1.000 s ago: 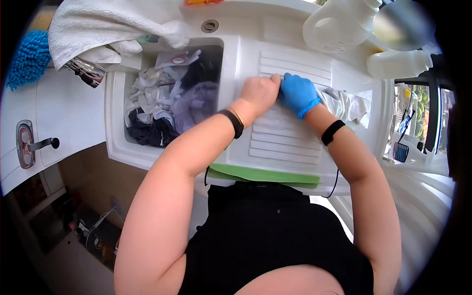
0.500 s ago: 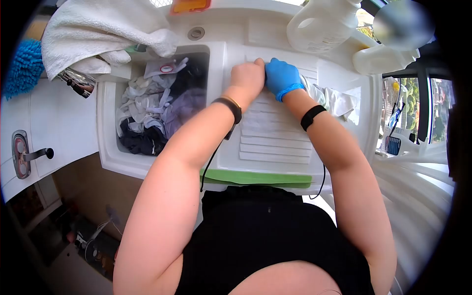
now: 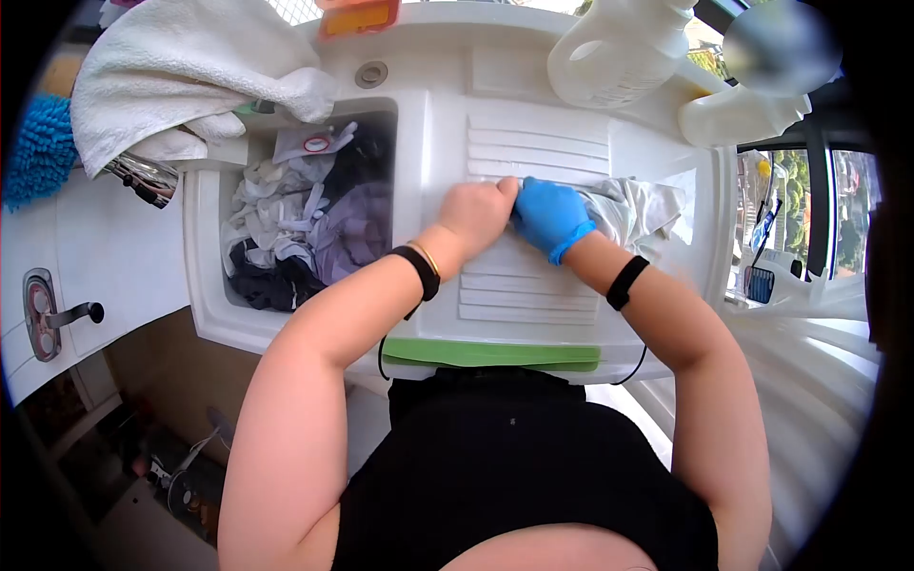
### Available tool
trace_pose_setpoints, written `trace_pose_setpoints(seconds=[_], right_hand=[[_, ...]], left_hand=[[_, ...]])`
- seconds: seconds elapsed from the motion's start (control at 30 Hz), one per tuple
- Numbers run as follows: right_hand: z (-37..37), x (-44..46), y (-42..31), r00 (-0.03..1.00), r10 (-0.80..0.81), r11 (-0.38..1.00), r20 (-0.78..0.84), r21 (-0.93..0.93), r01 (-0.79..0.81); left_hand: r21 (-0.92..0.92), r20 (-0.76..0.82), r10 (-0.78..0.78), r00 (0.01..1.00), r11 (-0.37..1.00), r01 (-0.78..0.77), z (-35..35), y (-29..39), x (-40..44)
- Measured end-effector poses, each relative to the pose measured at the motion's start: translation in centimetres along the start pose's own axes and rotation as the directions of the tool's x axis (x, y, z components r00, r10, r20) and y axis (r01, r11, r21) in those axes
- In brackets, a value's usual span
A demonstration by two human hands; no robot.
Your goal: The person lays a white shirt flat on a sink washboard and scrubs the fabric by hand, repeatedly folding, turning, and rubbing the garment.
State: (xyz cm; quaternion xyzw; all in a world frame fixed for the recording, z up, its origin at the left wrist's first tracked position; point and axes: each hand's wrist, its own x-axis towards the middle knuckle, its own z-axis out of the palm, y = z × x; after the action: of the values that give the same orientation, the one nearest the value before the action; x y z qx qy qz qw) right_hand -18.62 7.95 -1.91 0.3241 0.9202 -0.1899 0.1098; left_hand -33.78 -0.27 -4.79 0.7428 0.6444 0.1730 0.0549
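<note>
Over the ribbed washboard (image 3: 533, 152) of the white sink unit, my bare left hand (image 3: 478, 211) is closed in a fist; what it grips is hidden. Touching it from the right, my right hand (image 3: 550, 215), in a blue glove, is closed as well. A pale wet cloth (image 3: 638, 211) comes out from behind the gloved hand and spreads to the right on the board; whether the fingers grip its near end cannot be made out. In the basin on the left lie white garments (image 3: 276, 195), a greyish purple cloth (image 3: 354, 228) and dark cloth (image 3: 271, 283).
A white towel (image 3: 181, 71) covers the tap at the upper left, beside a blue chenille mitt (image 3: 40, 147). Translucent jugs (image 3: 619, 57) stand along the back right. An orange dish (image 3: 360, 16) is at the back edge. A green strip (image 3: 495, 355) runs along the front edge.
Both hands moved up the board and then came back down toward my body, staying together. The view has shifted a little, and the pale cloth remains at the right of the gloved hand.
</note>
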Motion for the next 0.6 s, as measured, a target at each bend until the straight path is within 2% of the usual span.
trace_pose_setpoints(seconds=[0.03, 0.07, 0.1, 0.13, 0.17, 0.2, 0.23, 0.3, 0.33, 0.37, 0.4, 0.43, 0.5, 0.53, 0.6], right_hand=[[0.9, -2.0, -0.1, 0.995, -0.055, 0.997, 0.085, -0.047, 0.059], [1.6, -3.2, -0.1, 0.979, -0.100, 0.990, 0.175, -0.084, 0.116], [1.5, -2.7, 0.1, 0.982, -0.122, 0.985, 0.143, -0.106, 0.138], [0.8, -1.3, 0.7, 0.988, -0.154, 0.984, 0.031, -0.089, 0.156], [-0.1, 1.0, 1.4, 0.987, -0.136, 0.988, -0.084, -0.084, 0.129], [-1.0, 3.5, 1.8, 0.988, -0.076, 0.991, -0.131, -0.122, 0.060], [-1.8, 5.5, 1.9, 0.987, 0.040, 0.997, -0.157, -0.057, -0.049], [-1.9, 4.7, 1.1, 0.988, 0.066, 0.997, -0.140, -0.024, -0.070], [-1.0, 3.1, 0.9, 0.989, 0.085, 0.996, -0.119, -0.006, -0.086], [1.0, 0.7, 1.1, 0.995, -0.020, 1.000, -0.095, -0.017, 0.018], [1.1, -2.2, 0.4, 0.995, -0.085, 0.996, 0.047, -0.032, 0.087], [1.7, -3.6, 0.5, 0.980, -0.114, 0.993, 0.160, 0.011, 0.114], [1.2, -1.7, 1.7, 0.982, -0.181, 0.981, 0.050, -0.056, 0.184], [0.5, -0.6, 2.0, 0.976, -0.217, 0.972, 0.005, -0.087, 0.216], [-1.3, 3.8, 2.3, 0.985, -0.080, 0.990, -0.151, -0.123, 0.062]], left_hand=[[-0.033, 0.041, 0.095, 0.995, 0.995, -0.094, 0.2, 0.9, -2.6], [0.031, 0.087, 0.178, 0.980, 0.983, -0.181, -1.0, 1.8, -4.0], [0.033, 0.066, 0.152, 0.986, 0.987, -0.154, -0.8, 1.3, -3.0], [0.022, 0.057, 0.119, 0.991, 0.992, -0.121, -0.2, 0.5, -1.8], [0.006, 0.011, 0.050, 0.999, 0.999, -0.050, 0.4, -0.9, 0.7], [0.029, 0.054, -0.042, 0.998, 0.999, 0.041, -0.1, -2.1, 3.6], [0.045, -0.003, -0.065, 0.998, 0.997, 0.065, 0.4, -3.3, 5.8], [0.072, -0.011, -0.093, 0.996, 0.993, 0.093, 0.5, -2.5, 5.1], [0.075, -0.007, -0.107, 0.994, 0.991, 0.107, 0.6, -1.4, 3.8], [0.028, 0.067, -0.022, 0.998, 0.999, 0.020, -0.3, 0.3, 0.5], [-0.026, 0.137, 0.068, 0.988, 0.998, -0.065, -1.1, 1.2, -1.9], [0.010, 0.130, 0.088, 0.988, 0.996, -0.090, -1.1, 1.0, -2.0], [0.052, 0.136, 0.122, 0.983, 0.990, -0.130, -0.4, 1.8, -3.4], [-0.002, 0.043, 0.080, 0.996, 0.997, -0.080, -0.1, 0.7, -1.0], [0.006, -0.002, -0.037, 0.999, 0.999, 0.037, -0.3, -1.7, 4.0]])
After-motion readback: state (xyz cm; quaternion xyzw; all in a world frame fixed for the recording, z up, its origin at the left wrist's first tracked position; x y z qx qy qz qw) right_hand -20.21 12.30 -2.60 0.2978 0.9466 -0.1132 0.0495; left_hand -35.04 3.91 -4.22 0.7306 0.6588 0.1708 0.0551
